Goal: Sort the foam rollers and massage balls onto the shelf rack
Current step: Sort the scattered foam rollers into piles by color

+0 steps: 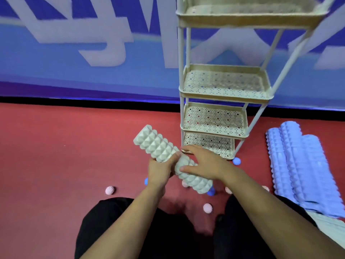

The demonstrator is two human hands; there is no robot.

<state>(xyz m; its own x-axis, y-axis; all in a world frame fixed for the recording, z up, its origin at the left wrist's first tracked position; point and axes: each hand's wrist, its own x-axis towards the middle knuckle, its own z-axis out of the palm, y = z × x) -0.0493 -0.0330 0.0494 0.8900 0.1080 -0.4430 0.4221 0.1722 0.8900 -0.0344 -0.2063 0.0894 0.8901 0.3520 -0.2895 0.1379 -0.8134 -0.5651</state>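
A white knobbly foam roller (158, 144) is held above the red floor, slanting from upper left to lower right. My left hand (160, 170) grips its middle from below. My right hand (202, 162) wraps over it just to the right. A cream shelf rack (225, 94) with several perforated trays stands right behind the roller, and its trays hold nothing. Blue foam rollers (296, 169) lie side by side on the floor at the right. Pink spiky massage balls (110, 190) (207, 208) and blue ones (236, 161) are scattered on the floor around my hands.
A blue wall banner (74, 53) with large white characters runs behind the rack. My black-clad knees (115, 230) fill the bottom of the view. A white ribbed roller end (328, 227) peeks out at the lower right.
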